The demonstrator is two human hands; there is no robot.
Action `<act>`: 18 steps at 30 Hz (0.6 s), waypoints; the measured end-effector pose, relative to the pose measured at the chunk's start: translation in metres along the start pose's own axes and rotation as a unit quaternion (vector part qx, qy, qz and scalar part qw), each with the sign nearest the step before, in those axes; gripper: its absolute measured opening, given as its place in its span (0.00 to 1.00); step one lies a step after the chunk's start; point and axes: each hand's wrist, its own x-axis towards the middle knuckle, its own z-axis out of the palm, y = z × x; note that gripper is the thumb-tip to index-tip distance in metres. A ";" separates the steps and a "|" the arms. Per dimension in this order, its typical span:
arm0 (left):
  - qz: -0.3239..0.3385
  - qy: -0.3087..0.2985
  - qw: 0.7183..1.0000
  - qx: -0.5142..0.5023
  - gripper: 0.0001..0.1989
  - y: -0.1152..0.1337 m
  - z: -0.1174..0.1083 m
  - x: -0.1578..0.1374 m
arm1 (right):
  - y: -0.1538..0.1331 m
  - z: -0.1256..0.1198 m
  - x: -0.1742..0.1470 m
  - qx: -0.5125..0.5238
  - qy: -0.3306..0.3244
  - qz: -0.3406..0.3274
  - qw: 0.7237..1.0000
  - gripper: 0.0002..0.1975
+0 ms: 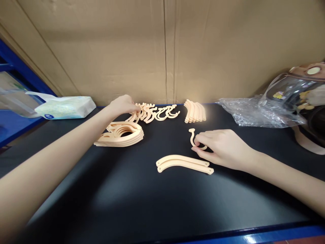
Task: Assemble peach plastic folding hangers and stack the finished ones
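My right hand [220,147] pinches a beige plastic hanger hook [192,137] just above the dark table. In front of it lie two curved hanger arms [184,163], side by side with small holes at their ends. My left hand [124,104] is closed, fingertips down, at the left end of a row of beige curved pieces [147,112]; a curved beige piece [137,117] shows at its fingertips. Several more hooks [166,113] lie to the right of that row. Below my left hand sits a stack of folded hangers [124,137], partly behind my forearm.
A group of curved arms [195,111] lies at the back, against the cardboard wall [122,51]. A tissue pack [68,107] is at the left. Crumpled clear plastic [261,113] and a transparent bag [291,89] occupy the right. The table's blue edge [254,236] runs along the front.
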 end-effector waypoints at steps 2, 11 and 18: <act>-0.016 0.007 1.000 0.001 0.09 0.002 0.000 0.000 | 0.000 0.000 -0.001 -0.001 -0.001 0.000 1.000 0.08; -0.061 -0.049 0.992 -0.100 0.14 0.004 -0.005 -0.001 | -0.001 -0.003 -0.001 0.001 -0.010 0.004 1.000 0.08; -0.058 -0.064 0.986 -0.145 0.21 -0.004 -0.009 0.001 | -0.001 -0.002 -0.001 -0.002 -0.006 0.003 1.000 0.08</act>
